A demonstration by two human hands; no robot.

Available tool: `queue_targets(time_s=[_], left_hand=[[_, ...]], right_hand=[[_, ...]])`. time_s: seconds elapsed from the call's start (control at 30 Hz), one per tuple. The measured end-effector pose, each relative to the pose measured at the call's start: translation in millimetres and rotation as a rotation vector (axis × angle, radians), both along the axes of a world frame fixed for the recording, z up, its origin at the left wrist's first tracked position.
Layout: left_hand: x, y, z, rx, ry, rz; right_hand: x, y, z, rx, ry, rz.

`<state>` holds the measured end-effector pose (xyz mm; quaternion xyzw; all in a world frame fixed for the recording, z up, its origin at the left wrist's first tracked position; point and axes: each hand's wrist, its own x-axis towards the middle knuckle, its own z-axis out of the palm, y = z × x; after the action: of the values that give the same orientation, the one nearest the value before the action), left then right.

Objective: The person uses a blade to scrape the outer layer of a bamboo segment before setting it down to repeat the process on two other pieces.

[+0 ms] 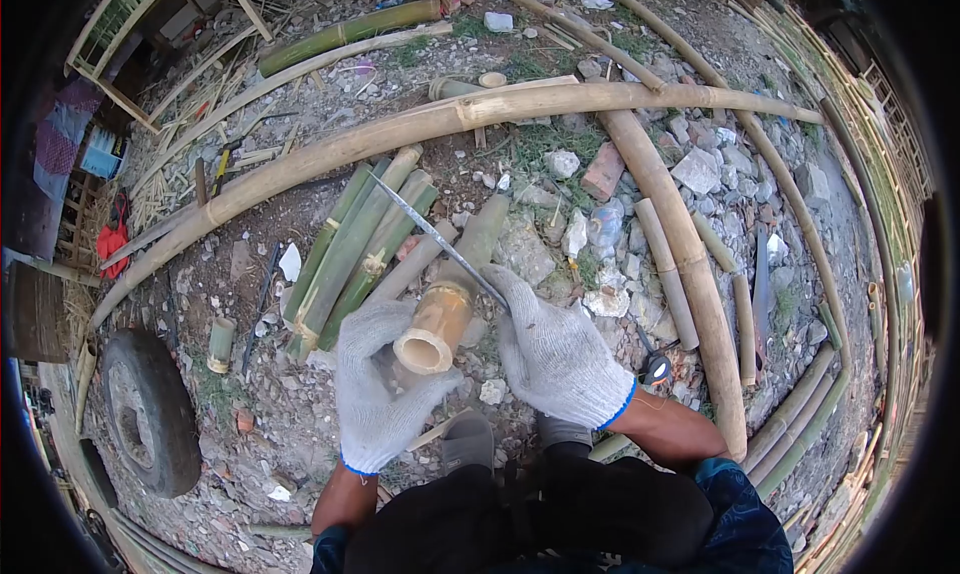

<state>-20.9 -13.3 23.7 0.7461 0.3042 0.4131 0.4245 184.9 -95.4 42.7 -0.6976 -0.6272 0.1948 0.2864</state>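
Observation:
My left hand (385,384), in a white knitted glove with a blue cuff, curls around a short bamboo section (447,314). The section's hollow cut end faces me, and its outer skin looks tan, as if scraped. My right hand (555,349), gloved the same way, is closed on a long narrow metal blade (425,224). Its grip is hidden in the fist. The blade slants up and left, passing above the far end of the section. Beyond my left hand, split green bamboo pieces (350,244) lie side by side on the ground.
A long bamboo pole (360,139) crosses the ground ahead, and another pole (675,244) runs down the right. A worn tire (150,414) lies at left. Broken brick (603,171) and stones cover the ground. A hand saw (762,284) and a tape measure (655,369) lie at right.

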Motion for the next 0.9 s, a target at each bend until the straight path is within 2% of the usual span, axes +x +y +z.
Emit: queue_targets(time_s=[0.1, 0.2, 0.3, 0.4, 0.43, 0.53, 0.57, 0.67, 0.7, 0.8, 0.83, 0.9], left_hand=[[-4, 1, 0, -0.014, 0.067, -0.007], [-8, 1, -2, 0.005, 0.098, -0.051], [-13, 6, -6, -0.037, 0.067, -0.063], [-16, 7, -3, 0.014, 0.139, -0.059], [-8, 2, 5, -0.078, 0.058, 0.000], [-9, 5, -7, -0.089, -0.046, -0.058], [-14, 6, -5, -0.046, 0.061, -0.018], [-19, 11, -6, 0.069, 0.090, -0.031], [-21, 14, -1, 0.108, 0.208, -0.052], [-9, 1, 4, 0.080, 0.183, 0.098], [-8, 2, 3, 0.072, 0.167, 0.077], [-5, 3, -2, 0.049, 0.129, 0.049]], right_hand=[[-5, -3, 12, 0.262, 0.066, 0.065], [2, 5, -12, 0.084, -0.177, 0.073], [14, 4, -15, 0.033, -0.162, 0.000], [-2, -3, 21, 0.108, -0.024, 0.108], [-5, -1, 17, 0.192, 0.000, 0.139], [4, 12, -19, 0.050, -0.133, 0.027], [8, 10, -19, -0.117, -0.143, -0.021], [-5, 0, 5, 0.102, -0.013, -0.019], [-13, -4, 8, 0.159, 0.062, -0.006], [-20, -4, 11, 0.262, 0.115, 0.097], [-20, 3, 9, 0.037, 0.095, 0.085], [-18, 3, 2, 0.028, 0.042, 0.063]])
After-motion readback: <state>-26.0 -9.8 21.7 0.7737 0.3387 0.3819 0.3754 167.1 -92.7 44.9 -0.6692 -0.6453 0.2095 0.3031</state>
